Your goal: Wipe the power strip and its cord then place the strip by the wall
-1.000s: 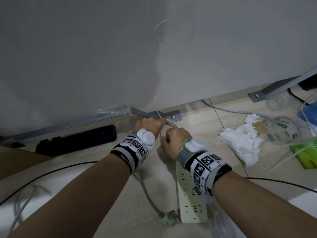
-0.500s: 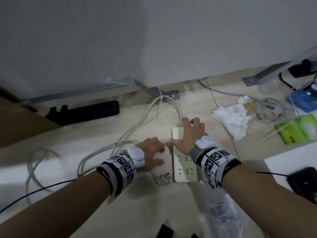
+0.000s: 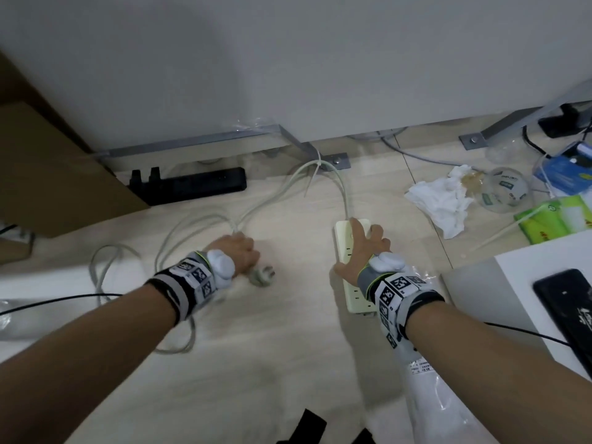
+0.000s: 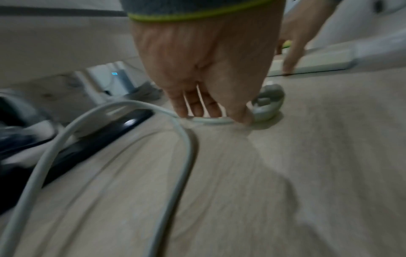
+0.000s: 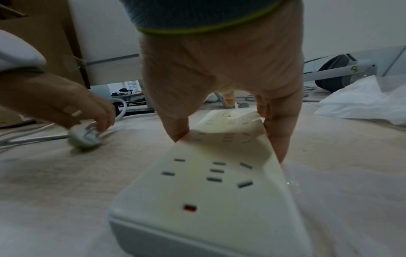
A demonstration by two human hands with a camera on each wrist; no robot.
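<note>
A cream power strip (image 3: 344, 243) (image 5: 208, 173) lies on the pale wood floor. My right hand (image 3: 363, 248) (image 5: 222, 87) spans it, thumb on its left edge and fingers on its right edge, gripping it. Its grey-white cord (image 3: 282, 190) (image 4: 123, 139) loops from the strip's far end up to a cable tie by the wall, then back left. My left hand (image 3: 237, 256) (image 4: 204, 69) pinches the cord just behind the grey plug (image 3: 261, 275) (image 4: 266, 102) (image 5: 84, 136), which rests on the floor.
A black power strip (image 3: 192, 184) lies along the wall at left beside a cardboard box (image 3: 48, 161). Crumpled white tissue (image 3: 439, 198), a plastic cup (image 3: 503, 189) and a green tissue pack (image 3: 557, 217) sit at right. A plastic bag (image 3: 426, 395) lies under my right forearm.
Both hands came back from the wall bracket. The right hand settled on the power strip; the left moved left and took the cord at the plug, dragging it leftwards.
</note>
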